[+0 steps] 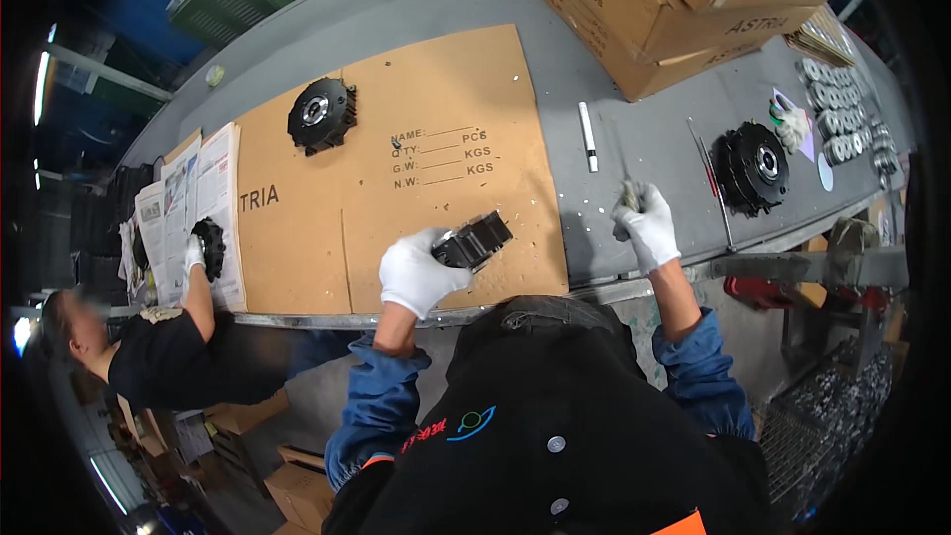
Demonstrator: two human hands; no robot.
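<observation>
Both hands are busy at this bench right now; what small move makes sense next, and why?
I'd probably bring the right hand, with its slim tool, across toward the black part. The left hand already grips that part over the cardboard, while the tool is apart from it, over the grey tabletop.

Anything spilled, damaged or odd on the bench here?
Small dark bits are scattered on the cardboard sheet, and pale flecks dot the grey tabletop left of the right hand. They look odd because they resemble stray debris. No damage stands out.
</observation>
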